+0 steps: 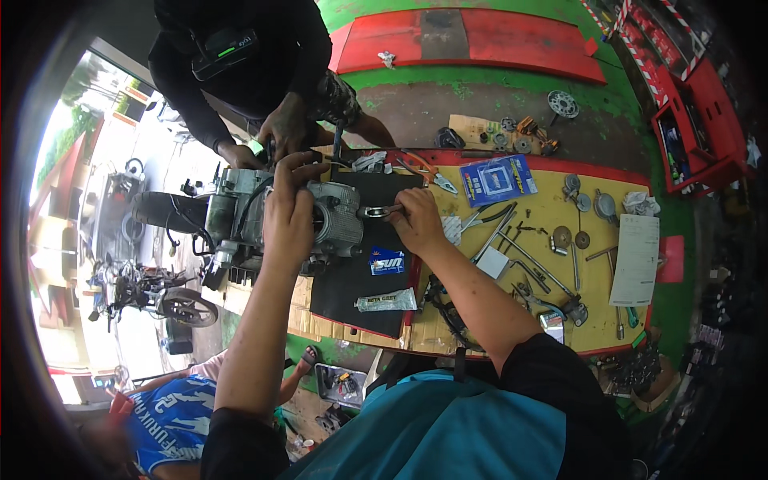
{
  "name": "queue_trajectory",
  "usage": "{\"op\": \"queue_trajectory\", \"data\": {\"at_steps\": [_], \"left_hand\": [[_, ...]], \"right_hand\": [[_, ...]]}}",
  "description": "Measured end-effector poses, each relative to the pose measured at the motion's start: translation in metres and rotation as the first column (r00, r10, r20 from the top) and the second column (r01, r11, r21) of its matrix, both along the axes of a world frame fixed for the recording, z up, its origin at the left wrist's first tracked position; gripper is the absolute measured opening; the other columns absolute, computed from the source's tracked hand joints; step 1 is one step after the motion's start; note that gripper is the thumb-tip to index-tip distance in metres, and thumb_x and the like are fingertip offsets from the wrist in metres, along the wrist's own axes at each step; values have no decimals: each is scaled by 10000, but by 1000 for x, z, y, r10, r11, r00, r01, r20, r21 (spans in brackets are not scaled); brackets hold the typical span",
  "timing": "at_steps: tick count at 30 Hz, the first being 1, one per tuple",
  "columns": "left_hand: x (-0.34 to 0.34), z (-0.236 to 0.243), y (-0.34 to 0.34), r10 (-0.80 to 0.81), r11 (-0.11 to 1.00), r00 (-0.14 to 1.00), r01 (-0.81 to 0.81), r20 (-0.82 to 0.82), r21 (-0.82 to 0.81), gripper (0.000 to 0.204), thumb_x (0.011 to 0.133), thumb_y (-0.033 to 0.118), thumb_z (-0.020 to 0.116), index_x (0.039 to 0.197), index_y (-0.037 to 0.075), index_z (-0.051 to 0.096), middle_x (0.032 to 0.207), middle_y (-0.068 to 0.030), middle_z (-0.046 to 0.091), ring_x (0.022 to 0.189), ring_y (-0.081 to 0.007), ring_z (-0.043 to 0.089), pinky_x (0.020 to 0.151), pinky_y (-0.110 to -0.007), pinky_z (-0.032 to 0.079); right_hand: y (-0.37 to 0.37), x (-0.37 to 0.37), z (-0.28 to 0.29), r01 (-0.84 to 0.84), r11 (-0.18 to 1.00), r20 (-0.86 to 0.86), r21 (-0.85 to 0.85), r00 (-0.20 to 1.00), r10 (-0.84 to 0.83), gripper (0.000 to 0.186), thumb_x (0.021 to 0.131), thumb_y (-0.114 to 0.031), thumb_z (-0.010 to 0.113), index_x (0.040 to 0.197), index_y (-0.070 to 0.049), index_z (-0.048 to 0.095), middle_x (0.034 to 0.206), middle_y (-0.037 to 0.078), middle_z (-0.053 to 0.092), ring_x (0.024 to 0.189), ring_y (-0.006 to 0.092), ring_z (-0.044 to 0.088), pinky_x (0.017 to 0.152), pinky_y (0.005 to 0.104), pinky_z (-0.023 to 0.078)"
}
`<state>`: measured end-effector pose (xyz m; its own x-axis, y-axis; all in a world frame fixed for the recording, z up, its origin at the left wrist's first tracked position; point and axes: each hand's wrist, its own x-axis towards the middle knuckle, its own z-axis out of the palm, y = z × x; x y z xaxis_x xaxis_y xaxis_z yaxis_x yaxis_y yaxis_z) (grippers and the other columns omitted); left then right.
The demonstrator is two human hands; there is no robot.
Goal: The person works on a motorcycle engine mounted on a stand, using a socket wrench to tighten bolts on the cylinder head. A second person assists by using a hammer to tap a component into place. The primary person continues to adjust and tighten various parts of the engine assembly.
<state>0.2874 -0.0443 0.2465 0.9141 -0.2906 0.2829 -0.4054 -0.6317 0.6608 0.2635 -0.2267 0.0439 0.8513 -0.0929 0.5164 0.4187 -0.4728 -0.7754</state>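
A grey motorcycle engine (340, 200) with a finned cylinder lies at the left end of the table. Resting across its top is my left hand (290, 200), its fingers apart and slightly bent. Just right of the cylinder, my right hand (418, 220) is closed around a short metal wrench (379, 212). The wrench's head sits close to the cylinder's end; whether it touches is too small to tell. Below my right hand, a blue packet (386, 261) and a grey sealant tube (386, 301) lie on a black mat (336, 290).
Across the engine, a co-worker's hands (284, 126) are at its far side. Orange-handled pliers (432, 173), a blue gasket packet (498, 181), several tools and engine parts cover the yellow tabletop (520, 320). A paper sheet (636, 260) lies right. Another person (176, 420) is at lower left.
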Motion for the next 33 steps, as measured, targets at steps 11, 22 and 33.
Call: {"op": "queue_trajectory", "data": {"at_steps": [11,22,33], "left_hand": [[1,-4,18,-87,990,996,90,32,-109,402,909,63,450,1309,46,489,1195,-202,701,1117,-412,650,980,-453,479],[-9,19,70,-520,854,848,520,102,24,413,825,157,733,1222,84,645,1376,-157,597,1403,-370,459,1192,-486,327],[-37,-22,73,-398,913,881,351,255,209,393,752,273,814,1089,113,691,1396,-107,583,1431,-346,425,1217,-555,275]], "right_hand": [[23,-20,-2,58,983,-190,175,981,-24,245,927,-202,662,850,14,577,816,165,568,819,368,544,752,427,415],[15,-29,-16,-159,910,91,384,987,134,453,1004,-375,614,826,20,484,814,86,410,767,218,430,716,351,363],[26,-35,49,-149,986,-40,-75,988,147,371,847,-305,700,857,0,487,891,143,467,851,322,466,783,409,383]]}}
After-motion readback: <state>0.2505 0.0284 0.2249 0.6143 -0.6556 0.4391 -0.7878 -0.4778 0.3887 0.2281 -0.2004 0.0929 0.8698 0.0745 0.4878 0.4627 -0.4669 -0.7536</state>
